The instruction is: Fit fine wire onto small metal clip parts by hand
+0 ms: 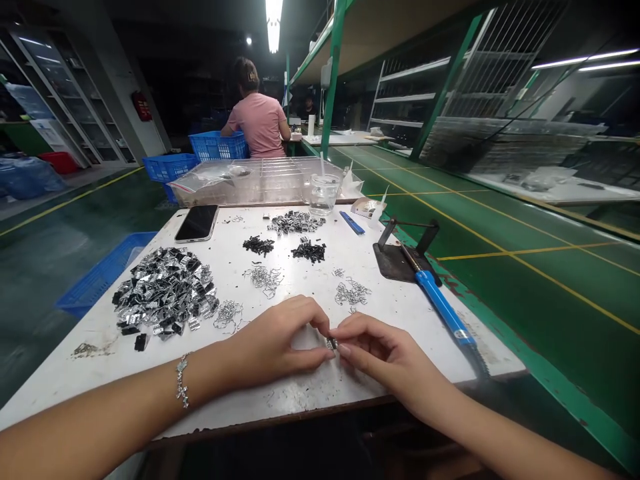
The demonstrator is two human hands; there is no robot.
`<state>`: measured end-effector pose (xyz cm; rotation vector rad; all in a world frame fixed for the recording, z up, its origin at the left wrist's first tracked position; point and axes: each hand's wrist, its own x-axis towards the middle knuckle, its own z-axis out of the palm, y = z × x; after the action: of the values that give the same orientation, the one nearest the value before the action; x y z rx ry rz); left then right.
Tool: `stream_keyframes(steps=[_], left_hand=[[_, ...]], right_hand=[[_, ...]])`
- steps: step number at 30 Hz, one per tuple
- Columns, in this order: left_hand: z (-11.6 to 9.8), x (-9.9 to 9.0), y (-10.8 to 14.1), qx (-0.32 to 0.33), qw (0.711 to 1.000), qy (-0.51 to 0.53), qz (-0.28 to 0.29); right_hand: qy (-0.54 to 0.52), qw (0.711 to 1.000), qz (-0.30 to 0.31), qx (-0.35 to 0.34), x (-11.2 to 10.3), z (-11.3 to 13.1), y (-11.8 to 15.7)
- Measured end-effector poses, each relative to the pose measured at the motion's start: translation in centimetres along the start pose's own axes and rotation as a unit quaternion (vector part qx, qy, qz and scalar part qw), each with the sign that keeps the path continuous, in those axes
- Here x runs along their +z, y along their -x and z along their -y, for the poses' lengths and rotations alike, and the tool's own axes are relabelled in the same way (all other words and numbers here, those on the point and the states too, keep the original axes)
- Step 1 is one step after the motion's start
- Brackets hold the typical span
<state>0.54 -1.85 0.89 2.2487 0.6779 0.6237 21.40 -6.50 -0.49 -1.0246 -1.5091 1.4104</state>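
Note:
Near the front edge of the white table (295, 307), my left hand (283, 340) and my right hand (385, 350) meet fingertip to fingertip. Both pinch one small silvery metal piece (331, 343) between thumb and fingers; its exact kind is too small to make out. Beyond my fingers lie thin bent wire pieces in two loose piles, a right pile (353, 292) and a middle pile (265, 279). Another wire pile (229, 313) sits by my left wrist. A large heap of shiny and black metal pieces (167, 290) covers the table's left part.
Small black parts (309, 251) and another metal heap (295, 222) lie farther back. A soldering iron (443, 307) rests on its stand (407, 257) at right. A phone (197, 223), a glass mug (323, 195) and a blue strip (352, 223) are behind. A co-worker (259, 120) sits beyond.

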Motion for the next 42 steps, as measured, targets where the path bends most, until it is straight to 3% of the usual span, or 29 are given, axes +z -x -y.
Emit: stream_keyframes(steps=[7, 18, 21, 27, 42], left_hand=[[0.14, -0.03, -0.18, 0.021, 1.0, -0.003, 0.007], [0.27, 0.12, 0.12, 0.021, 0.999, -0.023, -0.01], [0.3, 0.15, 0.03, 0.031, 0.999, -0.025, 0.0], [0.46, 0.08, -0.05, 0.037, 0.999, -0.03, 0.012], [0.41, 0.57, -0.01, 0.083, 0.995, -0.043, 0.039]], right_hand=[[-0.046, 0.998, -0.016, 0.045, 0.34, -0.3, 0.21], [0.035, 0.999, -0.013, 0.003, 0.42, -0.61, 0.29], [0.052, 0.998, -0.018, -0.026, 0.51, -0.57, 0.22], [0.182, 0.973, -0.046, -0.132, 0.65, -0.44, 0.3], [0.221, 0.97, -0.037, -0.099, 0.76, -0.29, 0.59]])
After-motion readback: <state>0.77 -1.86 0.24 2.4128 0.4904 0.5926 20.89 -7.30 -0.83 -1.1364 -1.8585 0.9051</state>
